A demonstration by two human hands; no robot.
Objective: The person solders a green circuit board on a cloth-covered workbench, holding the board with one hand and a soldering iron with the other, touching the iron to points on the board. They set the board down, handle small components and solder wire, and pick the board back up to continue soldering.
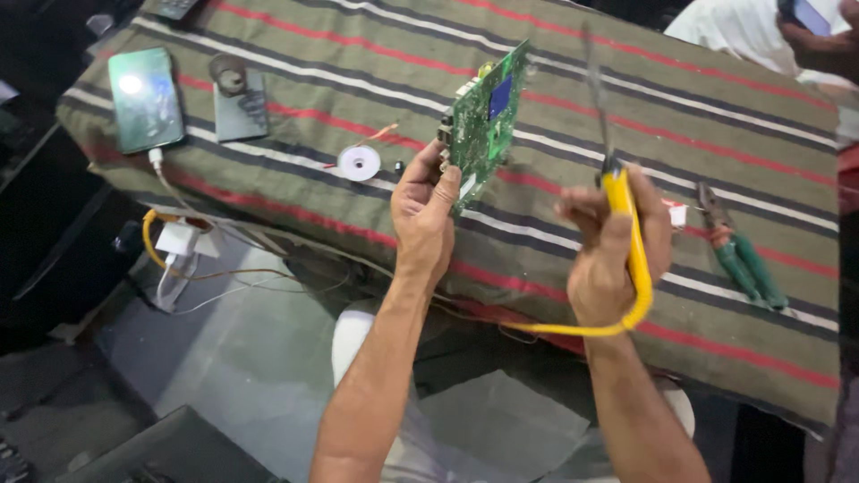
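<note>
Your left hand [424,213] pinches a green circuit board [484,120] by its lower edge, holding it upright on edge above the middle of the striped cloth [626,107] covering the desk; its component side is turned away and hard to read. Your right hand [611,246] is clenched around a yellow-handled soldering iron [626,233], its thin tip blurred against the cloth. Green-handled pliers [739,257] lie near the desk's right edge, a phone [145,98] near the left corner, a solder spool [359,164] between. Someone else's hand is cut off at the top right corner.
</note>
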